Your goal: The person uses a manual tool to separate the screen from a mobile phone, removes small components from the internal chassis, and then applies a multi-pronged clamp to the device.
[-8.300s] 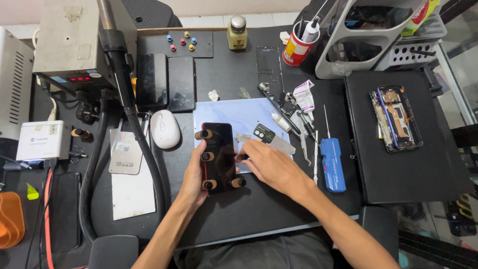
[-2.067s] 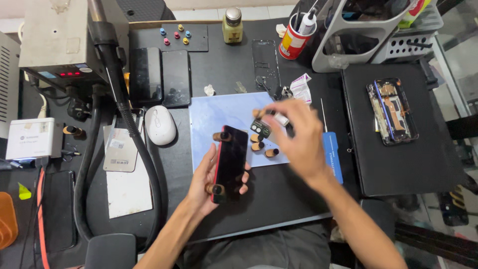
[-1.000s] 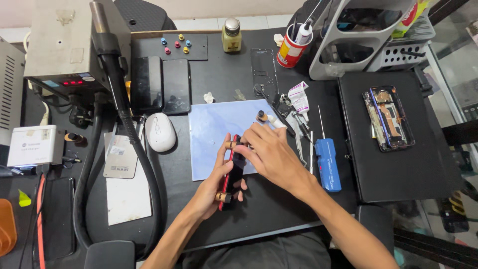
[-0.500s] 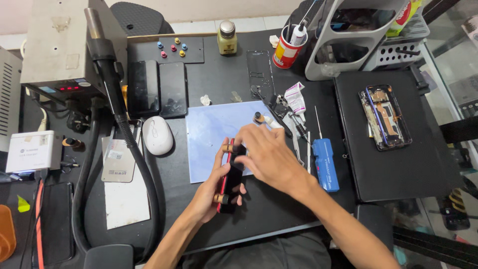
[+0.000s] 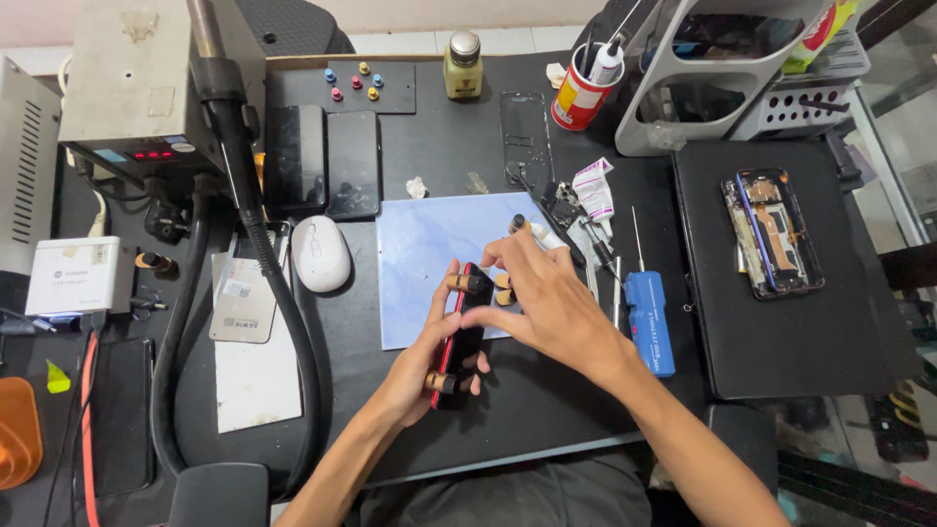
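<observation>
Since earlier, two clamps (image 5: 467,283) remaining.

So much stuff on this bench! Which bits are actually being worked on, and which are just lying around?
In use:
left hand
right hand
phone
small clamps
blue mat

Lying about:
white mouse
blue tool
opened phone
red can
small bottle

Bright, even light, sharp (edges bowed)
</observation>
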